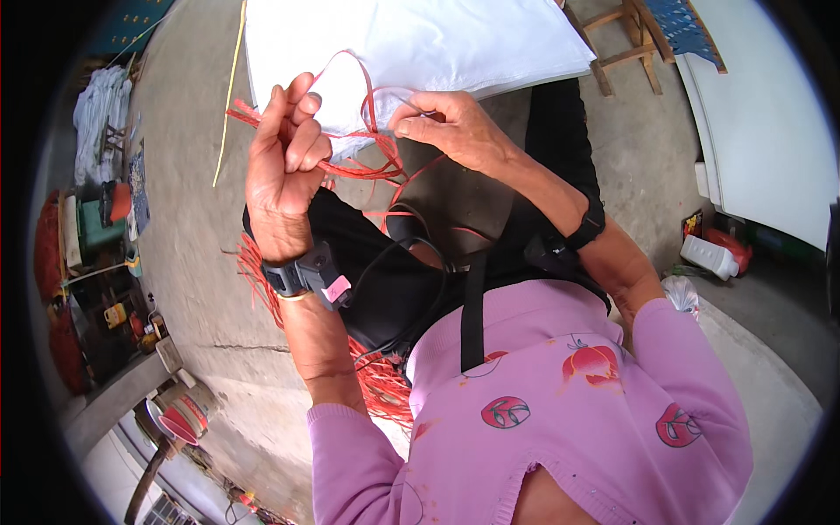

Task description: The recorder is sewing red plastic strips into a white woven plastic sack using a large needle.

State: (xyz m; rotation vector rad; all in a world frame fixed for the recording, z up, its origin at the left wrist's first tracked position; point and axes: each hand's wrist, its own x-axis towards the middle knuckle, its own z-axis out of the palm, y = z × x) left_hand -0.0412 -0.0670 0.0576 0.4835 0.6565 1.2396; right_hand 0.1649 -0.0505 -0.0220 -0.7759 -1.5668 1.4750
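In front of me, my left hand [289, 153] is closed around a bundle of thin red strips [363, 169], their cut ends poking out past the fingers on the left. One strip arches up from this hand and drops back into the bunch. My right hand [455, 127] is pinched at the right of the bunch, where a thin red strand runs to its fingertips; the exact grip is partly hidden. Loose strands dangle below, between my knees. Just beyond both hands lies a white sheet-covered surface [437, 44].
More red strips [385, 385] lie beside my left thigh. A yellow strip [229, 96] extends along the concrete floor. Wooden-framed furniture [643, 39] stands far right, near a white panel [770, 114]. A white bottle-like container [709, 256] lies at right. Household clutter [96, 219] lines the left.
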